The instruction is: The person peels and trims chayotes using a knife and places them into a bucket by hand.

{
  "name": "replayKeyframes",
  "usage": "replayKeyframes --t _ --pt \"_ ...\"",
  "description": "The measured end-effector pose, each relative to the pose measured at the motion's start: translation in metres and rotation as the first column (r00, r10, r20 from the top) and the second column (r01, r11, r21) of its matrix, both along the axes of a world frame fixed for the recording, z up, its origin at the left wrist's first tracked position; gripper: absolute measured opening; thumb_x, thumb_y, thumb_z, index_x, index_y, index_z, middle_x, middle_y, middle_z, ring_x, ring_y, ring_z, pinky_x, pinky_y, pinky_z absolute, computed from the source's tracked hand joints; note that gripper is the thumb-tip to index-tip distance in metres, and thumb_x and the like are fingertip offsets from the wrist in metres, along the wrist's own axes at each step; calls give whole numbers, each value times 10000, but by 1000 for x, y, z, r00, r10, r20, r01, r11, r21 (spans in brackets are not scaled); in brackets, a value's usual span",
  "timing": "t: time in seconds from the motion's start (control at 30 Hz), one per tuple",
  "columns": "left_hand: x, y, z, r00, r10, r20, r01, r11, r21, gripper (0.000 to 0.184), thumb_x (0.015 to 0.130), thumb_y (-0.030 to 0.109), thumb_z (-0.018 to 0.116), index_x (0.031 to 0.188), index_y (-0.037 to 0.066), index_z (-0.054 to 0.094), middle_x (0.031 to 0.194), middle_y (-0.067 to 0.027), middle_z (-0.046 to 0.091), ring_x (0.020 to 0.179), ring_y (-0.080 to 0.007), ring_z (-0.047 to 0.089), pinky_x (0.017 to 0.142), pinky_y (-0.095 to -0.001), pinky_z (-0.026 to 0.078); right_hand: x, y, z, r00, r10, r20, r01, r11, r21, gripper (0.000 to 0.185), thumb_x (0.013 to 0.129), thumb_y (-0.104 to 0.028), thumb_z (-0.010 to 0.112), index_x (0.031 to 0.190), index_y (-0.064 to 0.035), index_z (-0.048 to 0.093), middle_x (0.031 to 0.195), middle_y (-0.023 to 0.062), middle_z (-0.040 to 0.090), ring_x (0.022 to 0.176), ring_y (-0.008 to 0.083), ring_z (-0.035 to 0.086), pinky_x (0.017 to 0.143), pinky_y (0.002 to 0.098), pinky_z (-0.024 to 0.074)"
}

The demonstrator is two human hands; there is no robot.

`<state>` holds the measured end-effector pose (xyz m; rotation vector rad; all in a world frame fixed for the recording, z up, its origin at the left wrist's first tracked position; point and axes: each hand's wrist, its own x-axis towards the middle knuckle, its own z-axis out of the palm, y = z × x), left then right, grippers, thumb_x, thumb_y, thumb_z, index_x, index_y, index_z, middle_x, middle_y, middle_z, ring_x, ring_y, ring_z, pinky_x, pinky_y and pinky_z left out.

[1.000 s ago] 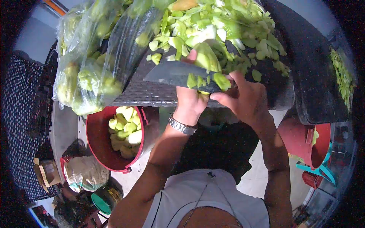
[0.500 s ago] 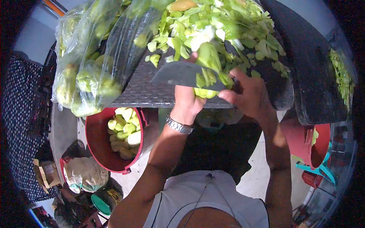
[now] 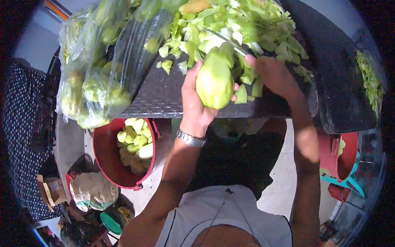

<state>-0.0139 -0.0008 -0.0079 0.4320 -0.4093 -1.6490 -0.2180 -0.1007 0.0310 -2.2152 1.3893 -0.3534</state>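
Observation:
My left hand [image 3: 196, 101] cups a pale green, partly peeled chayote [image 3: 214, 82] from below, with its fingertips showing around the right side. In my right hand [image 3: 273, 72] is a knife [image 3: 234, 46]. Its blade points up and left, edge-on to me, by the far end of the chayote. The handle is hidden in the fingers. Beyond both hands, a heap of green peelings [image 3: 242, 26] lies on the dark woven tabletop [image 3: 160, 96]. A few loose peels lie close to my right hand.
Clear plastic bags of whole chayotes [image 3: 94, 90] sit on the left of the table. Below stands a red bucket [image 3: 153, 164] with peeled pieces. Another red bucket [image 3: 329, 158] is at lower right, near a dark chair or board [image 3: 343, 82]. A stuffed sack [image 3: 94, 191] rests lower left.
The knife has swung from across the near side of the chayote to its far end, its blade turning edge-on. The chayote now shows its broad side, and cut peel has dropped onto the table.

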Motion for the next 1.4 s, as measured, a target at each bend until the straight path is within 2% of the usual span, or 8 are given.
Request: replayKeyframes --t 0.2,0.3,0.5,0.63,0.87,0.97,1.07,1.4 --pt "0 -1 19 973 211 96 -225 959 171 516 965 439 593 1306 55 547 1094 -127 667 949 -298 685 769 -513 601 -25 -6 19 956 57 288 -22 992 -124 640 1002 -620 459 989 -4 633 627 130 510 542 202 521 569 378 452" --pt "2 -4 15 956 198 218 -232 962 142 481 904 317 661 1280 35 559 1096 -132 669 965 -297 679 833 -531 586 -15 3 8 952 183 245 -51 885 -462 601 969 -608 537 975 -12 617 574 111 502 491 182 490 526 380 433" --pt "-1 11 5 930 143 339 -126 990 -70 627 681 -31 738 1278 -29 546 1072 -106 667 988 -234 671 892 -359 543 6 67 28 971 155 179 -128 980 -154 523 874 -517 724 1004 -23 609 589 137 578 510 233 573 539 414 466" --pt "-4 14 5 869 148 472 -75 983 -169 681 644 -12 784 1286 -13 556 1064 -90 672 977 -216 669 885 -348 535 2 61 24 986 141 86 -104 933 -344 549 880 -546 708 965 -10 621 617 162 595 548 263 598 571 416 477" --pt "-1 12 7 934 133 330 -141 990 -2 452 814 139 734 1223 29 575 1071 -84 671 932 -201 673 865 -340 556 -24 11 17 990 -140 11 136 975 174 638 936 -616 579 1145 -18 658 889 253 695 918 403 695 831 464 539" --pt "-2 -1 7 960 155 232 -197 966 168 466 932 424 589 1206 47 597 1071 -124 688 893 -276 699 809 -431 590 -22 29 -16 976 -14 217 38 994 -107 535 935 -546 635 1013 -17 639 766 177 652 687 293 623 675 415 492" --pt "-8 -10 8 961 267 -71 -240 934 263 434 943 410 580 1194 58 612 1072 -116 692 914 -278 693 847 -443 575 4 84 3 987 -32 156 50 993 -111 484 886 -478 731 1029 -33 605 735 151 664 618 281 647 616 402 508" --pt "-13 -15 4 980 194 -39 -190 978 87 364 904 346 621 1144 72 626 1009 -84 679 933 -217 666 841 -367 548 15 102 -15 985 169 27 -143 901 -410 594 701 -522 866 1000 -82 602 714 66 698 656 267 718 587 382 557"
